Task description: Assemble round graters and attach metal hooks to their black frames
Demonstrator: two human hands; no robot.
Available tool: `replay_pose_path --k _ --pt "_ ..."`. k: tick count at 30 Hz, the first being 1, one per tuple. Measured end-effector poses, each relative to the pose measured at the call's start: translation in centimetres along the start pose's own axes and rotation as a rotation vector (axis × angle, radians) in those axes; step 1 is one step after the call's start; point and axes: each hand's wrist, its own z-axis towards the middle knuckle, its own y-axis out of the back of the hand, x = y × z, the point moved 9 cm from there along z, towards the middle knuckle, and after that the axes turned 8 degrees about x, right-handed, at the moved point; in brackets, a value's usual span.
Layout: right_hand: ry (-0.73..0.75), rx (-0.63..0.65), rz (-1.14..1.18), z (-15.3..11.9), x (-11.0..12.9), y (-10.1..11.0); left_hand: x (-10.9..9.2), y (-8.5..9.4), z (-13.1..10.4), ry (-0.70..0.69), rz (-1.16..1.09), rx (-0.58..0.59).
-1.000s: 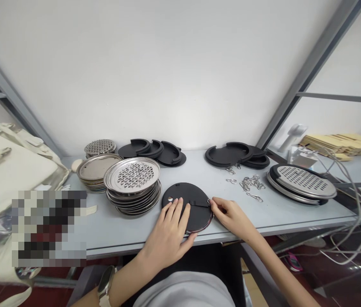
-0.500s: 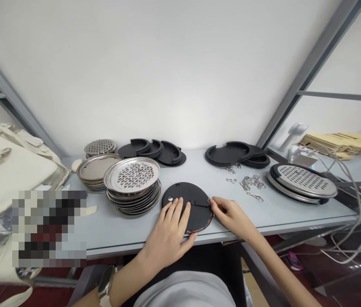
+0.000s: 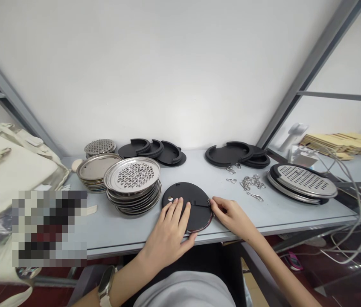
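Note:
A round black disc (image 3: 183, 192) lies on the table in front of me, with a hole near its left edge and a seam across it. My left hand (image 3: 172, 230) rests on it, fingers stretched flat over the top and thumb at the near rim. At the disc's right edge, my right hand (image 3: 227, 213) pinches a small metal clip (image 3: 209, 201), mostly covered by the fingertips. A pile of loose metal clips (image 3: 252, 182) lies beyond my right hand. Left of the disc stands a stack of round metal graters (image 3: 132, 175).
Black round holders (image 3: 228, 154) lie along the wall, with more black holders (image 3: 167, 153) to the left. Grater plates in black holders (image 3: 307, 179) are stacked at the right. Metal plates (image 3: 99, 168) stand at the left, near a cream bag (image 3: 10, 166). White cables (image 3: 347, 170) hang at the right.

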Motion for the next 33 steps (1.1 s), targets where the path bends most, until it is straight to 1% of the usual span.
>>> replay_pose_path --k 10,20,33 --pt "-0.011 0.015 0.006 0.07 0.0 -0.15 0.05 -0.04 -0.05 0.004 0.002 0.015" --pt "0.011 -0.002 0.002 -0.03 0.07 -0.04 0.06 -0.22 0.02 0.004 -0.003 0.022" --pt "0.008 0.005 0.001 0.01 0.0 -0.14 0.04 -0.11 0.0 0.002 -0.004 0.009"
